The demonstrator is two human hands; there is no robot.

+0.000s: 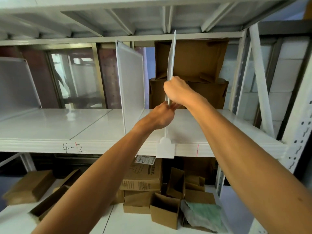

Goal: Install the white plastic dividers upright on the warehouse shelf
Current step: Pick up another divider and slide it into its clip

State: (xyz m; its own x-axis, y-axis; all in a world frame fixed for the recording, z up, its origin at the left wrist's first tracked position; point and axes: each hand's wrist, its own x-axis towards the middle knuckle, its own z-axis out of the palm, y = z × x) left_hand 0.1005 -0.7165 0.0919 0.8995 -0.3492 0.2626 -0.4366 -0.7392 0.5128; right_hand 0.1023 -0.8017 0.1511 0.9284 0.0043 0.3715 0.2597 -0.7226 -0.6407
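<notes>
A thin white plastic divider (171, 54) stands upright and edge-on on the white shelf (50, 125), reaching up to the shelf above. Its white foot tab (165, 148) hangs over the shelf's front edge. My right hand (177, 92) grips the divider's front edge at mid height. My left hand (162, 115) holds the same edge just below, fingers wrapped around it. A second white divider (130, 78) stands upright to the left. A third divider (16, 85) shows at the far left.
Brown cardboard boxes (194, 68) are stacked at the shelf's back behind the held divider. The lower shelf holds several cardboard boxes (143, 176) and a green cloth (202, 215). A white upright post (297, 132) with slots bounds the right side. The shelf edge bears handwritten "4-2".
</notes>
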